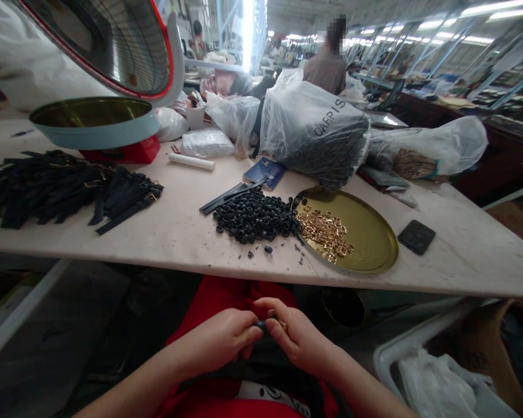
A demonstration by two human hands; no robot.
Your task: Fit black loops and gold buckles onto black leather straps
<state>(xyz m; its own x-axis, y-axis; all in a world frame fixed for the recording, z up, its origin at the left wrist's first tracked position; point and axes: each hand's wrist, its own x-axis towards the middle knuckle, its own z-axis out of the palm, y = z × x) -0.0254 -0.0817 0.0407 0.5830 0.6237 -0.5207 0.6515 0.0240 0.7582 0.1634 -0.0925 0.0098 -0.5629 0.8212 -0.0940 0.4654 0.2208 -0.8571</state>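
Over my lap, below the table's front edge, both hands meet around a small dark piece (261,325). The fingers of my left hand (237,334) pinch its left end. My right hand (290,331) closes on its other side, with a bit of gold-coloured metal showing at the fingertips. Beyond them on the table lies a pile of small black loops (255,215). Gold-coloured buckles (326,232) lie in a round gold tray (370,238) right of the pile. Black straps (47,186), some with gold-coloured parts, are heaped at the left.
A blue round tin (96,136) stands on a red base beneath a red-rimmed fan (113,46). Plastic bags (314,128) line the table's back. A dark flat object (416,237) lies right of the tray. A person (326,69) is farther back.
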